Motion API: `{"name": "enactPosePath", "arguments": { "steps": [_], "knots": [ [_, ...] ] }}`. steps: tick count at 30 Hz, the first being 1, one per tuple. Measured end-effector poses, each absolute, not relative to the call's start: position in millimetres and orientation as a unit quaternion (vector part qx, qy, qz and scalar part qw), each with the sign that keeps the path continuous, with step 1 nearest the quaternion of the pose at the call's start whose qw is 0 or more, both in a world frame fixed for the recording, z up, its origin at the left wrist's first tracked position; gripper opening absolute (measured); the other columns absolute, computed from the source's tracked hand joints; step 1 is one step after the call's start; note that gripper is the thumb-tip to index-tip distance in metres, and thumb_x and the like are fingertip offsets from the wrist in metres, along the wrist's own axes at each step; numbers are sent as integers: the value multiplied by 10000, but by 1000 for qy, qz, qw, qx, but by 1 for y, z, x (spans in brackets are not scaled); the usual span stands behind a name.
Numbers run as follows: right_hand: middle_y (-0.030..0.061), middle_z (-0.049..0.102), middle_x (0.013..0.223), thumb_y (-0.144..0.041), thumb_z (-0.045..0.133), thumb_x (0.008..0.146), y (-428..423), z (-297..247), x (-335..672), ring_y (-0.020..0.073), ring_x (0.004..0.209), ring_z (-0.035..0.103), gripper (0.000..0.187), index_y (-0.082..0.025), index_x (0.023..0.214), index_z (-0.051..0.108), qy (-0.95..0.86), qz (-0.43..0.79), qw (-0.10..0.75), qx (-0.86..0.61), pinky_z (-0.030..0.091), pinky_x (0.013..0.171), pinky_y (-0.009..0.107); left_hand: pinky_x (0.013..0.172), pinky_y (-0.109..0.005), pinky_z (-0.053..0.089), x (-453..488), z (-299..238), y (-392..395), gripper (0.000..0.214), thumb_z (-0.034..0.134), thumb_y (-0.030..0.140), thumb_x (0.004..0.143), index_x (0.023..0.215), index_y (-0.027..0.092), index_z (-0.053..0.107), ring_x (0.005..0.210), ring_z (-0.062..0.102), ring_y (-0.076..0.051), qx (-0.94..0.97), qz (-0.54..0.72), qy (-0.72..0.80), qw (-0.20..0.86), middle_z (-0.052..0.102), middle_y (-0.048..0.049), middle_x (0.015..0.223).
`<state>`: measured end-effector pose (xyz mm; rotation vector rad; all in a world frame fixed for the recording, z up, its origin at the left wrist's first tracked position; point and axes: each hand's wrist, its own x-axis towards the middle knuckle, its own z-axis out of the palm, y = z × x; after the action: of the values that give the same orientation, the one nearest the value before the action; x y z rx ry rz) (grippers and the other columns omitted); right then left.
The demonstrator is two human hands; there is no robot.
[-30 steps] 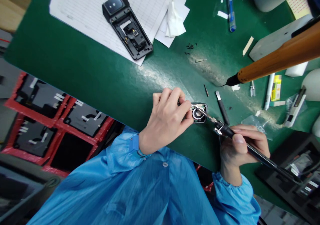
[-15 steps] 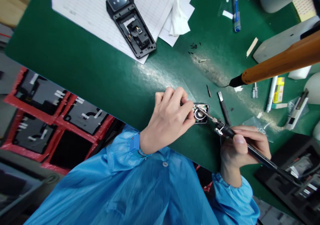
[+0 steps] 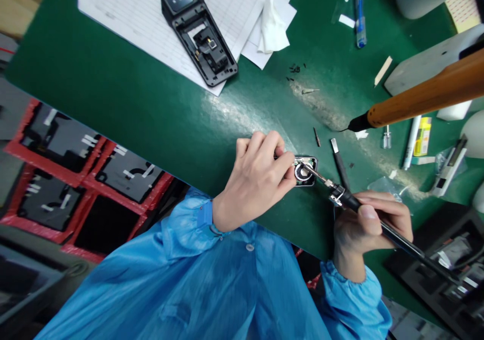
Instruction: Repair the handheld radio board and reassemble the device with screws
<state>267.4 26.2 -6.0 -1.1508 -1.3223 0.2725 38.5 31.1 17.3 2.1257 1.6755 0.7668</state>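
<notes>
My left hand [image 3: 259, 179] rests over a small electronic device [image 3: 314, 164], its bent fingers gripping the device's left end and hiding that part. The device shows a circuit board and a round white ring in a thin dark frame. In my right hand [image 3: 372, 224] is a soldering iron [image 3: 348, 199], held like a pen with its handle slanting down to the right. Its metal tip reaches onto the board beside the white ring; whether it touches is too small to tell. A black-handled flat-tipped tool [image 3: 339, 163] lies just above my right hand.
An opened black handheld casing [image 3: 206, 43] lies on lined paper sheets [image 3: 124, 12] at the back. A brown-handled tool [image 3: 412, 95] juts in from the right. Small bits [image 3: 295, 69], a pen [image 3: 360, 17] and a black foam tray [image 3: 419, 244] surround the work. Red-edged trays [image 3: 86, 179] stand lower left.
The soldering iron and my right hand have shifted slightly right, and the tip has drawn back a little across the board. My left hand keeps its grip on the device.
</notes>
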Motion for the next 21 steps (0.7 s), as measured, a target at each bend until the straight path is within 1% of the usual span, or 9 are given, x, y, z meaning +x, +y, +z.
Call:
{"name": "enactPosePath", "arguments": {
  "steps": [8,11,13,19,21],
  "knots": [
    [-42,651,614,-396,884,838,25,-4,266,152,544,580,263,-219,730,722,-572,119,622,-521,391,568,294,897,-428,412,38,17,32,186,659,109,1090,951,200,743,1008,621,-279,753,260,585,152,711,-100,1074],
    [-40,644,608,-450,901,836,25,-5,266,154,545,581,341,-221,688,696,-572,116,616,-530,398,570,300,895,-427,415,38,16,33,191,656,103,1088,944,195,742,1003,629,-278,754,265,583,147,713,-97,1065],
    [-41,637,602,-468,895,834,26,-5,267,156,541,573,362,-227,666,683,-571,115,612,-535,398,561,303,894,-428,418,37,16,33,188,659,106,1087,944,192,746,1003,633,-279,756,270,578,148,717,-98,1066],
    [-43,660,606,-378,863,818,26,-4,267,159,543,588,227,-233,707,728,-567,124,616,-532,403,550,300,899,-433,410,35,16,34,185,660,116,1088,962,202,763,1010,633,-285,759,266,573,159,724,-97,1082],
    [-40,661,614,-361,868,811,25,-5,267,161,549,593,207,-230,720,737,-567,127,619,-529,403,552,300,905,-433,408,35,16,35,184,661,116,1089,967,207,766,1013,629,-283,757,263,575,163,725,-94,1085]
  ]
}}
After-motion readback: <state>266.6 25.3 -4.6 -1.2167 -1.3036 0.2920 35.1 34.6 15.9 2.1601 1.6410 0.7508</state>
